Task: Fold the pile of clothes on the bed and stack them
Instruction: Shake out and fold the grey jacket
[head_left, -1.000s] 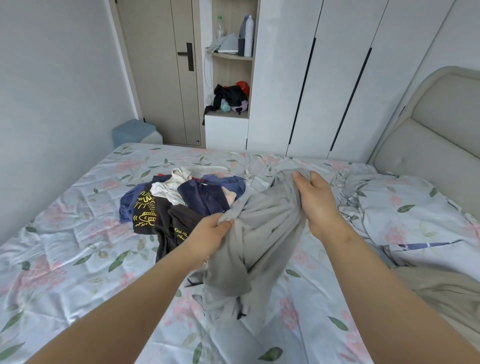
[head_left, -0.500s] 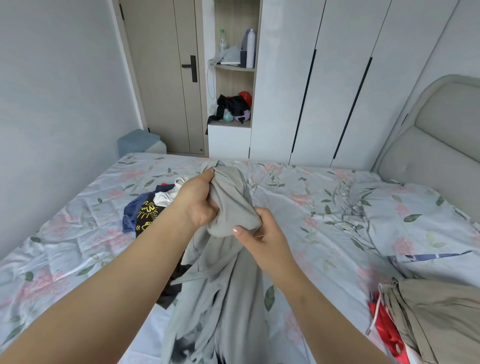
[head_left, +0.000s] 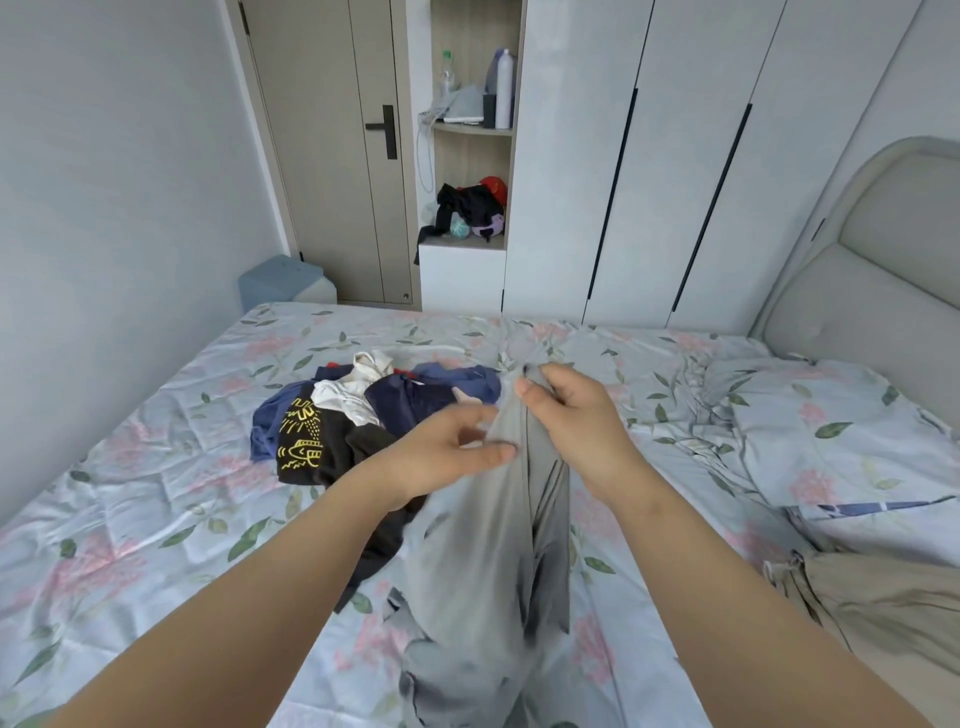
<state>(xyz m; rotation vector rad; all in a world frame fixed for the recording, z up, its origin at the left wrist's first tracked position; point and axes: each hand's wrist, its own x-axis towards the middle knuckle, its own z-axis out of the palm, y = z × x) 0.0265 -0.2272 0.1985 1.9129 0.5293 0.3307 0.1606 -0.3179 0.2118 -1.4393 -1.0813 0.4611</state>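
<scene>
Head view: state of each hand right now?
Left hand: pinches the plain grey cloth garment.
Right hand: grips the same garment's top edge.

The grey garment's (head_left: 488, 561) lower end ran off the frame at 6 o'clock. The left hand (head_left: 441, 457) was motion-blurred, its hold on the cloth unclear, and it hid the pile's (head_left: 363, 410) near edge. At 4 o'clock, a beige garment (head_left: 883, 608) was cropped.
</scene>
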